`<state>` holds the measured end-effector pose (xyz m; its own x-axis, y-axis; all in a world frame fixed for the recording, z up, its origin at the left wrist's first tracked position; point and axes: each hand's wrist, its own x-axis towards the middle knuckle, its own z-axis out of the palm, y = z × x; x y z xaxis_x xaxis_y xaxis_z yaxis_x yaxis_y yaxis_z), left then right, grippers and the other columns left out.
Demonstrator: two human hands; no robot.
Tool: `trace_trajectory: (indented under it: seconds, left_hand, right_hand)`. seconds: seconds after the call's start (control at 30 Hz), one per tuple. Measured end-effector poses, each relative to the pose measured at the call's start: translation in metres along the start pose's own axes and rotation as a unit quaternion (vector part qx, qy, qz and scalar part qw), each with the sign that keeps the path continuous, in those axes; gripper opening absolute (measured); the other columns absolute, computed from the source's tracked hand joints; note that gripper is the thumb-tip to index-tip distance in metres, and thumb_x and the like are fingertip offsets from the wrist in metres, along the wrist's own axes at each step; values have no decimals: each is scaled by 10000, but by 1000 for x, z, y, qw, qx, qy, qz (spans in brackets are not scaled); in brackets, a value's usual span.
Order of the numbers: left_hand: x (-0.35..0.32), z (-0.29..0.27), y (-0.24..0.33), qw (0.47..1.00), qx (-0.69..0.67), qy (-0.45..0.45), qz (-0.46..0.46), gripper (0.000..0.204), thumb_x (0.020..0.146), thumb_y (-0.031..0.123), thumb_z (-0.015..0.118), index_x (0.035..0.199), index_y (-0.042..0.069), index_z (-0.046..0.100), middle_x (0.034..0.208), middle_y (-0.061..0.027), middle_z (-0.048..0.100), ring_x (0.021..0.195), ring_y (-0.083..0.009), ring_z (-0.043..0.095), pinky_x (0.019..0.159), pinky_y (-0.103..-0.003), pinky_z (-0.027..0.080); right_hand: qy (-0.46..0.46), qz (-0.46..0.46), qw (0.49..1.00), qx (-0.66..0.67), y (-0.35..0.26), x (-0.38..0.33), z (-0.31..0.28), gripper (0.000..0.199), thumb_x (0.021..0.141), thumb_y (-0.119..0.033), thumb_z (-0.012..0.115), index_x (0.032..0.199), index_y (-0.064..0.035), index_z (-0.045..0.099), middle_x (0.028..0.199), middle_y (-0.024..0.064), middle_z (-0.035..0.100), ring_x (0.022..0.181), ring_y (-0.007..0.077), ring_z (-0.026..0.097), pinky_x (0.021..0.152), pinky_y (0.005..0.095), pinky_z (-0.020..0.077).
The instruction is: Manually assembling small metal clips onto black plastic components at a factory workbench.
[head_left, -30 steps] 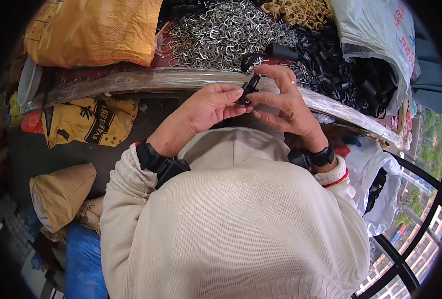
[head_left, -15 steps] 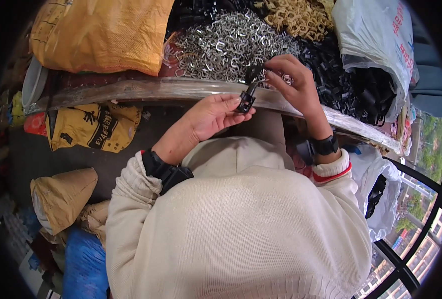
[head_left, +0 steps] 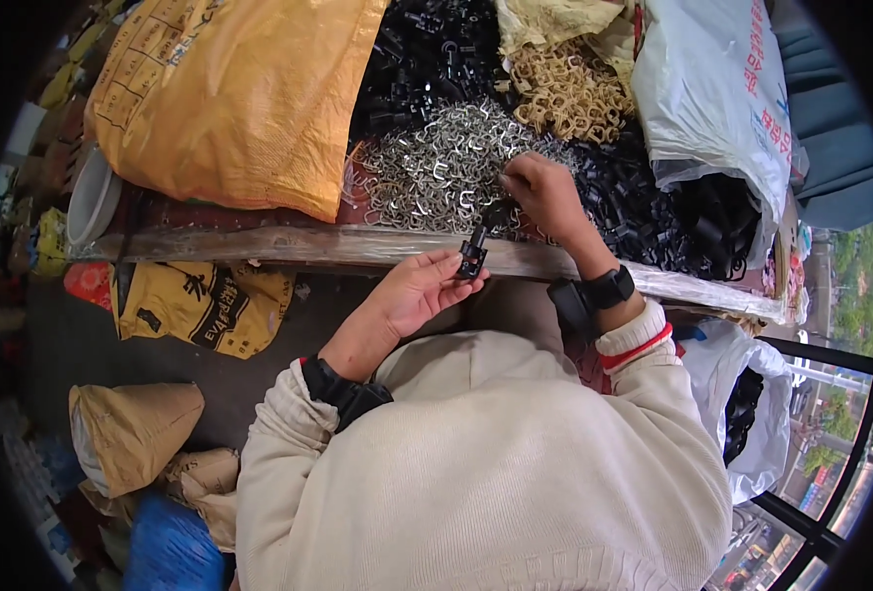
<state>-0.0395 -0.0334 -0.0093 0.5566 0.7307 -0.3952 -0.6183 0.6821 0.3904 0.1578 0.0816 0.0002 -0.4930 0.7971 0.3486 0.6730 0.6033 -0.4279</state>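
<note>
My left hand [head_left: 419, 294] is closed at the table's front edge, thumb and fingers gripping a small black plastic fitting [head_left: 472, 254], which has an open frame at its lower end and a narrow stem pointing up. To the right and farther in, my right hand [head_left: 547, 197] hovers over the near right side of a heap of silvery bent metal hooks [head_left: 436, 163]. Its fingers are curled and pinched together; whatever is between the tips is too small to make out. Dark straps with boxy modules circle both wrists.
Black plastic parts [head_left: 619, 202] lie right of the hooks, with more behind. Tan ring-shaped pieces [head_left: 570, 94] are heaped at the back. An orange woven sack [head_left: 239, 108] covers the table's left; a white plastic bag [head_left: 703, 89] spills black parts at right. Paper sacks [head_left: 136, 433] stand at lower left.
The whole view has shifted, with the table lower in the picture. My right hand has moved slightly farther over the hooks, its fingers drawn closer together. The left hand keeps hold of the black fitting.
</note>
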Motion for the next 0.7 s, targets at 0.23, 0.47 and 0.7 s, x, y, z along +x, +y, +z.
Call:
trace_trajectory:
  seconds: [0.23,0.47,0.7]
  left_hand:
    - [-1,2,6,999,-11,-1,38,209,848,103,446,998,-33,496,962,-174,557,803,-176,581,698,-229,501]
    - [-2,6,11,997,-24,-9,66,204,843,108,456,993,-23,499,964,-174,557,793,-178,581,694,-229,501]
    - [3,12,12,996,-29,7,84,192,839,107,463,990,-5,504,965,-171,556,822,-186,573,705,-226,497]
  right_hand:
    - [-30,199,938,281,7,7,-8,146,714,-105,590,821,-9,561,658,119,572,544,185,537,512,276,422]
    - [11,125,973,192,-4,4,-15,126,746,-103,582,779,19,578,624,29,558,553,69,494,502,216,404]
    - [-105,132,943,286,-15,-2,-31,112,776,-71,569,855,4,593,691,-23,552,614,59,504,552,192,417]
